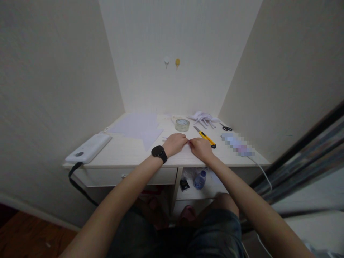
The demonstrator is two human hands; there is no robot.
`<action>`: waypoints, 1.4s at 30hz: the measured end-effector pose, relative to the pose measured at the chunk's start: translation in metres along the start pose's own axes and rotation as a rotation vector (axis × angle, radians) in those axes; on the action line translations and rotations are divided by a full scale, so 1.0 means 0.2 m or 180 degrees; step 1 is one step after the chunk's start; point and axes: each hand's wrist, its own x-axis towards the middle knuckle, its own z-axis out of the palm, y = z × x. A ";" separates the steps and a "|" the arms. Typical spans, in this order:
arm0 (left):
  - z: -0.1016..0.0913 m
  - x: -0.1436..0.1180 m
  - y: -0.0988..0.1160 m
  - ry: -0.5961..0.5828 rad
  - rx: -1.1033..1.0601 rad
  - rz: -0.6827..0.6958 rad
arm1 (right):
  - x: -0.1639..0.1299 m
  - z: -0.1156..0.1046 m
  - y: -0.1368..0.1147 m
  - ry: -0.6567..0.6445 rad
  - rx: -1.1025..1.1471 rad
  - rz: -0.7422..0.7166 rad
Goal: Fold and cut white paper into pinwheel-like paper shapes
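My left hand (176, 143), with a black watch on its wrist, and my right hand (201, 147) meet over the middle of the white desk (129, 154). Both have bent fingers, the tips pressed together on a piece of white paper. Most of that paper is hidden under the hands; a thin pale end sticks out left of my left hand. Just right of my right hand lies a yellow utility knife (205, 137) with its blade out. A roll of clear tape (182, 125) lies flat behind my hands.
White paper sheets (134, 125) are spread at the back left. Crumpled and rolled paper (202, 117), black-handled scissors (227, 128) and a blurred-out device (238, 144) with a cable are on the right. A white power bank (88, 148) lies left. A bottle (199, 180) stands on the shelf below.
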 end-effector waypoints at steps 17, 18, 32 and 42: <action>0.00 0.00 0.01 0.0038 0.0286 0.0134 | 0.02 0.01 -0.01 -0.0092 -0.0417 -0.0073; 0.00 0.00 0.01 0.0057 0.0292 0.0140 | 0.02 0.01 -0.01 -0.0088 -0.0405 -0.0075; 0.01 0.00 -0.02 0.0291 0.0247 0.0279 | 0.01 0.00 -0.02 -0.0079 -0.0184 -0.0097; -0.01 -0.01 -0.06 0.0597 0.0099 0.0215 | 0.01 0.05 0.03 0.0097 0.0318 -0.0256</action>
